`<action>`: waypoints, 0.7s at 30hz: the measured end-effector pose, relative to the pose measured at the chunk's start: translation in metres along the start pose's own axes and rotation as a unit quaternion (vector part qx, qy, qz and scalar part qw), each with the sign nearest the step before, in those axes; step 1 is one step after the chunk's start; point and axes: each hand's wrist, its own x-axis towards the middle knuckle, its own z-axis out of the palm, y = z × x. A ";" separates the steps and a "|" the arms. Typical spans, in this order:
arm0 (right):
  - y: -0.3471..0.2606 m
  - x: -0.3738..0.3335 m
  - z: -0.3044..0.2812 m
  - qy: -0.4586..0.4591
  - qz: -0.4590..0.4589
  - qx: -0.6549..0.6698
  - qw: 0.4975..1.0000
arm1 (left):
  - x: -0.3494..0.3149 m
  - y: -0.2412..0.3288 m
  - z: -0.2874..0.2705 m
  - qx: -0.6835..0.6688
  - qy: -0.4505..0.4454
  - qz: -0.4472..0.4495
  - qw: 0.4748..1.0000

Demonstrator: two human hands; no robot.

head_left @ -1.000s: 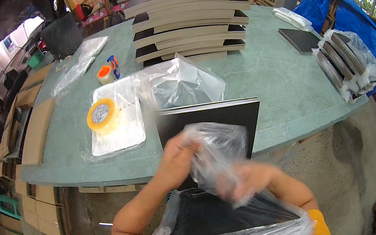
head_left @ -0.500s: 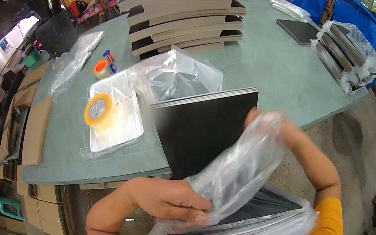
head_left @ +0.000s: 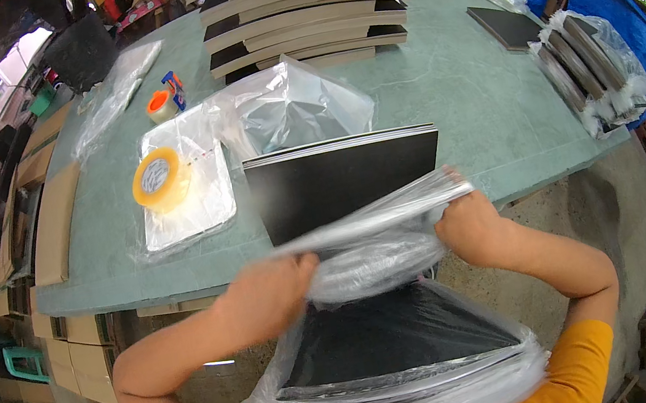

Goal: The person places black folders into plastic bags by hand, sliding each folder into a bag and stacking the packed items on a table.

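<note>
My left hand (head_left: 275, 296), slightly blurred, is closed on one side of a clear plastic bag (head_left: 376, 265). On the other side my right hand (head_left: 471, 228) grips the bag, and its upper part is stretched and bunched between my two fists. Lower down, close to my body, the bag wraps a stack of black boards (head_left: 400, 332) with layered edges. Just beyond my hands, at the table's near edge, another black stack with pale top edges (head_left: 346, 185) stands; the bag hides its lower part.
On the green table (head_left: 460, 102) lie a yellow tape roll (head_left: 157, 180) on flat plastic bags (head_left: 202, 196), a tape dispenser (head_left: 166, 101), crumpled clear plastic (head_left: 299, 107) and a tall pile of boards (head_left: 305, 17). Plastic-wrapped black boards (head_left: 586, 63) rest at the right, by a blue tarp (head_left: 622, 23).
My hands have moved apart, the left forward and the right slightly down. The bag's raised part has gone from a slanted bunch to a stretched band, uncovering more of the wrapped black boards.
</note>
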 end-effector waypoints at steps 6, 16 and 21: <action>0.012 0.000 -0.020 0.120 -0.005 0.408 0.905 | 0.002 -0.035 0.057 0.090 -0.248 0.067 0.962; 0.010 0.029 0.021 0.510 0.139 0.341 0.777 | 0.024 -0.080 -0.005 -0.065 0.392 -0.271 0.877; 0.031 0.019 0.035 0.456 0.195 0.223 0.839 | 0.026 -0.062 0.004 0.018 0.316 -0.136 0.939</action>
